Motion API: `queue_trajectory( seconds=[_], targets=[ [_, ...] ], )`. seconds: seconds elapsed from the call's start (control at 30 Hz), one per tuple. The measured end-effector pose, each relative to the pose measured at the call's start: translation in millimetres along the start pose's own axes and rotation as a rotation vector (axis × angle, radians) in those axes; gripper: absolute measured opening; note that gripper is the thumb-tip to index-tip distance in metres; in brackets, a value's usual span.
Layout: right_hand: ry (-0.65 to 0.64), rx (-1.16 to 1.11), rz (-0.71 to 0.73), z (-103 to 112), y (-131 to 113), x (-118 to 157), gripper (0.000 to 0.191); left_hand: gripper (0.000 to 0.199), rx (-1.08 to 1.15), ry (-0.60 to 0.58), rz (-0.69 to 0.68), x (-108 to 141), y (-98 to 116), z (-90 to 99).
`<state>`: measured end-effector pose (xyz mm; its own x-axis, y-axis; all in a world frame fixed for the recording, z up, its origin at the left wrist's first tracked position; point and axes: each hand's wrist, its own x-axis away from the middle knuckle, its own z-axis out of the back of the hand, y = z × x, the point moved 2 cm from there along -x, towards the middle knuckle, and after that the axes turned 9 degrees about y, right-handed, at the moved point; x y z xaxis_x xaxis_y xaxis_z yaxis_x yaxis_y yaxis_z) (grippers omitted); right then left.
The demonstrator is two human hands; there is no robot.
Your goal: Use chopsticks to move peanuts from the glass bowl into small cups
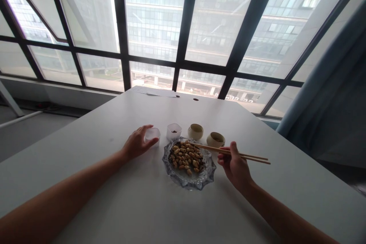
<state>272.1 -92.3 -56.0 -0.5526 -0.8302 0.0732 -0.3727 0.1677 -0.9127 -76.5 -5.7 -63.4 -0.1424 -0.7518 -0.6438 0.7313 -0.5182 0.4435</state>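
Observation:
My left hand [140,142] is curled around a small clear plastic cup [153,133], thumb on its near side and fingers behind. In my right hand [236,166] is a pair of wooden chopsticks [243,155], pointing left. Their tips reach over the far part of a scalloped glass dish [190,183]. Peanuts in shells [185,156] are heaped in the dish, with small dark pieces around them. Whether the tips pinch anything is too small to tell.
Beyond the dish stand a second clear plastic cup [174,131] with a few dark bits inside, and two beige ceramic cups, one farther left [195,132] and one nearer my right hand [215,139]. White paper [157,92] lies at the table's far edge, before large windows. A blue curtain [328,76] hangs right.

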Motion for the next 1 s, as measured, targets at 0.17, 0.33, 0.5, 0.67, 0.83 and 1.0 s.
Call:
queue_trajectory(
  seconds=[0.17, 0.33, 0.5, 0.67, 0.83, 1.0],
  targets=[
    [0.018, -0.007, 0.013, 2.2, 2.1, 3.5, 0.060, 0.078, -0.037, -0.040, 0.023, -0.4, -2.4, -2.3],
    [0.011, -0.005, 0.003, 1.9, 1.8, 8.1, 0.061, 0.077, -0.078, -0.073, 0.064, 0.1, 1.7, 0.2],
    [-0.035, 0.034, 0.094, 2.7, 6.0, 7.3, 0.059, 0.077, -0.091, -0.085, 0.083, -0.2, 4.5, 2.0],
    [-0.265, 0.254, 0.627, 5.8, -8.5, 17.8, 0.043, 0.072, -0.075, -0.072, 0.063, -0.1, 2.8, 1.8],
    [-0.828, 0.548, 1.485, -0.1, -33.6, 45.9, 0.026, 0.071, -0.072, -0.070, 0.065, 0.2, 3.2, 1.1],
    [-0.964, 0.599, 1.675, -5.4, -38.2, 54.3, 0.033, 0.067, -0.058, -0.047, 0.053, 0.5, 1.8, -0.3]
  ],
)
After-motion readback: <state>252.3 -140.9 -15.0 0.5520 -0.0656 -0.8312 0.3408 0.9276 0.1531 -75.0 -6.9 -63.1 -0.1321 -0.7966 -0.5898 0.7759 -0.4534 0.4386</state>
